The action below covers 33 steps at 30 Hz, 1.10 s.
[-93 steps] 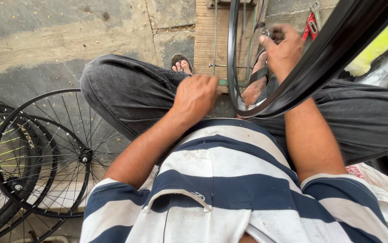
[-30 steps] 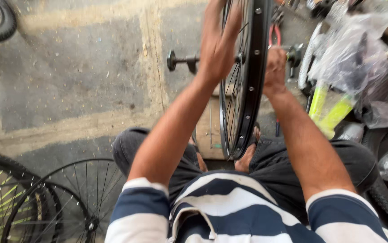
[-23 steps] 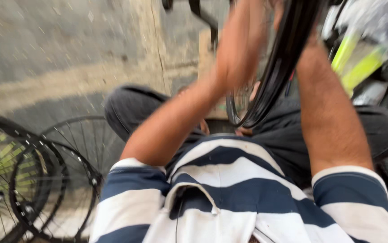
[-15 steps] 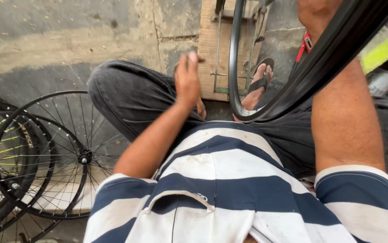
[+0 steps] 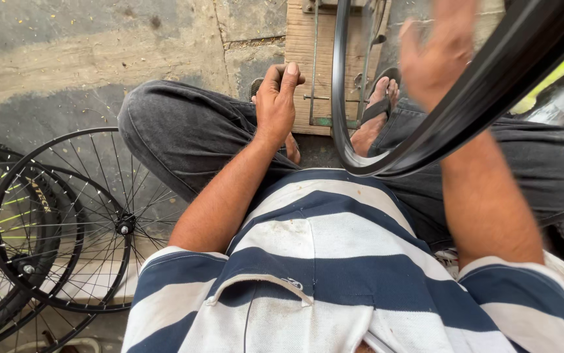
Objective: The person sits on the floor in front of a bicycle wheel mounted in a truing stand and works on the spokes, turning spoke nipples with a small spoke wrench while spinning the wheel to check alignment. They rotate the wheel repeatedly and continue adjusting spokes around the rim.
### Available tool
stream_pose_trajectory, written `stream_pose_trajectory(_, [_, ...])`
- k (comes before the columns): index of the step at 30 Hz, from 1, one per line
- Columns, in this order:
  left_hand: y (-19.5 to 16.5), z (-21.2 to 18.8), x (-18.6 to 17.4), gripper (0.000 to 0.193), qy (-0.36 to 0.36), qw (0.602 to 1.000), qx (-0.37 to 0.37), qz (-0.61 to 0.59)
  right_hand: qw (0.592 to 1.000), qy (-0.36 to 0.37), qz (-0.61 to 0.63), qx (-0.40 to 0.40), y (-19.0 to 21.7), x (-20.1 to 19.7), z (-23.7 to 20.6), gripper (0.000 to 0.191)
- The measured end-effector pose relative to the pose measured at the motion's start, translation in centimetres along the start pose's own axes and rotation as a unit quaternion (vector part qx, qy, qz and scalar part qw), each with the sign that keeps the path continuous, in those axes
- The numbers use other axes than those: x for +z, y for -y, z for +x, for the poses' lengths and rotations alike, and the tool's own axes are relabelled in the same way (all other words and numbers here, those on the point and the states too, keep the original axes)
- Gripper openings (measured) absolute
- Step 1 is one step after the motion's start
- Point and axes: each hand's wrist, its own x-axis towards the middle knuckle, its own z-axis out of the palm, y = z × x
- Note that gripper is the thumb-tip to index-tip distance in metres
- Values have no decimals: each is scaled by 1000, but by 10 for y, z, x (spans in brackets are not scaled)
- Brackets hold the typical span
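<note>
Concrete floor, spoked wheels beside the left hand, now lifted off the knee, empty. The right hand, blurred and open, has let go of the black rim.

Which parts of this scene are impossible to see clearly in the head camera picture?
- Right hand: motion blur; whether it touches the black wheel rim cannot be told.
- Wheel rim: top and hub cut off by the upper edge.
- Left hand: palm faces away, so anything under it is hidden.
- Wooden stand: partly behind the rim and feet.
- Spoked wheels: cut off by the left edge.
</note>
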Motion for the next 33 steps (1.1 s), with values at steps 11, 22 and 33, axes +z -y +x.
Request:
stream_pose_trajectory(11, [-5,-4,2,36,-7,999,11,46,958,283,22,44,-5,90,-77,130])
stream_pose_trajectory(22, [-13,-8,3,37,0,998,17,55,958,277,6,77,2,97,-79,134])
stream_pose_trajectory(33, [-13,-9,3,38,14,998,12,56,962,264,0,69,3,98,-79,134])
